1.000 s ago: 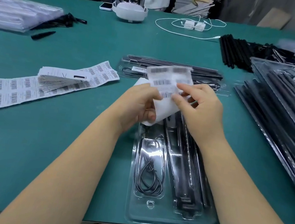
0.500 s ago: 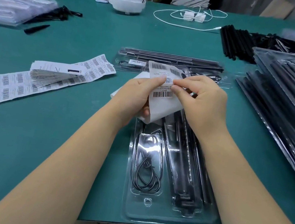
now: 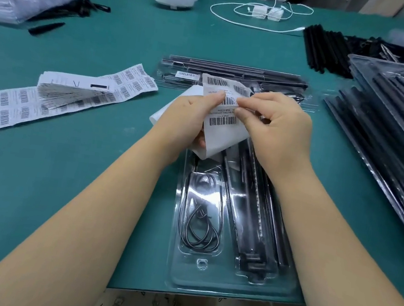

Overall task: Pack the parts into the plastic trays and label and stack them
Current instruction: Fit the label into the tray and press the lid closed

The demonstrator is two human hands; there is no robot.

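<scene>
A person's two forearms reach over a green table (image 3: 61, 185). The left hand (image 3: 187, 122) grips a white sheet of barcode labels (image 3: 222, 127) from the side, thumb pressed onto its printed face. The right hand (image 3: 277, 129) pinches the edge of one label between thumb and forefinger, apparently peeling it off the backing.

Directly beneath the hands lies a clear plastic tray (image 3: 217, 279), long side pointing away from the person. Its left compartment holds a coiled black cable (image 3: 198, 227); its right compartments hold long black rods (image 3: 252, 211). A second tray (image 3: 232, 79), already labelled, lies crosswise just beyond the hands. A stack of filled trays (image 3: 393, 133) stands at the right, loose black rods sit behind it, and a long strip of spare labels (image 3: 47, 102) lies at the left.

Likely risks: the thin label could tear or curl back and stick to itself or to a fingertip if pulled too sharply; the backing sheet could slip from the left hand; the label could land crooked or wrinkled on the glossy tray
</scene>
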